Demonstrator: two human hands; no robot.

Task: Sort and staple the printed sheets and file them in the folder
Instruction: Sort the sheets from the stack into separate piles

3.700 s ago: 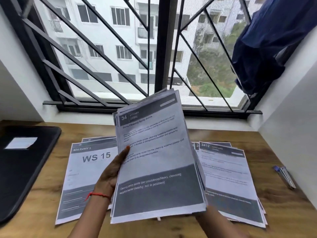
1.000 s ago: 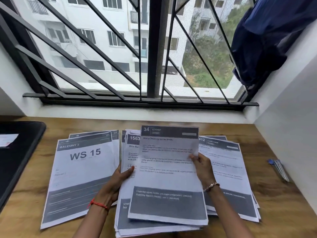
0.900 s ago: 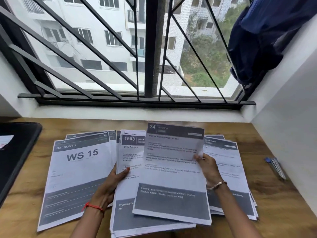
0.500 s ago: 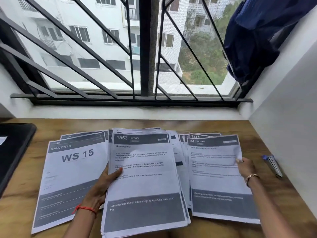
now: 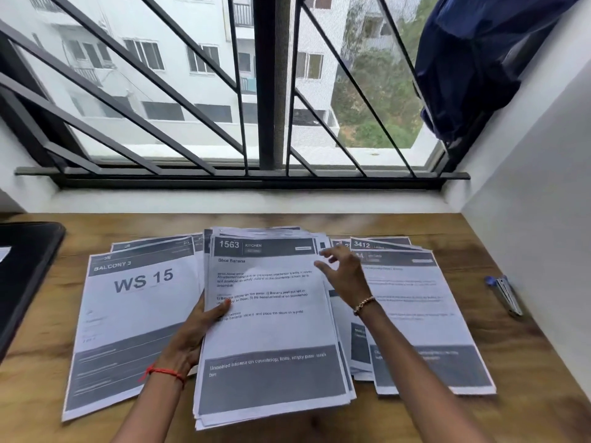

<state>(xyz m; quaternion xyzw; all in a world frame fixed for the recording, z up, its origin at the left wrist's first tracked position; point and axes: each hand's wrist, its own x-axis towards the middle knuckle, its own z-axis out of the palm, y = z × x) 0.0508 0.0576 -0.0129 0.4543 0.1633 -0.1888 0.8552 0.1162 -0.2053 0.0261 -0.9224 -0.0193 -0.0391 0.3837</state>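
My left hand (image 5: pixel 198 327) grips the left edge of a thick stack of printed sheets (image 5: pixel 271 330), thumb on top; its top sheet reads "1563 KITCHEN Slice Banana". My right hand (image 5: pixel 343 276) hovers with spread fingers over the stack's upper right corner and holds nothing. To the left lies a pile topped by a "BALCONY 3 WS 15" sheet (image 5: pixel 131 321). On the right lies another pile (image 5: pixel 422 321) with the kitchen sheet on top and a "3412" sheet behind it. The black folder (image 5: pixel 22 279) sits at the left edge. A stapler (image 5: pixel 507 294) with a blue tip rests far right.
All of it lies on a wooden desk (image 5: pixel 527 362) set against a barred window (image 5: pixel 265 91). A white wall (image 5: pixel 543 235) closes off the right side. Dark blue cloth (image 5: pixel 473 59) hangs at the upper right.
My right hand laid the "34 KITCHEN" sheet on the right pile, let go, and came back left over the held stack. The "1563" sheet is now on top.
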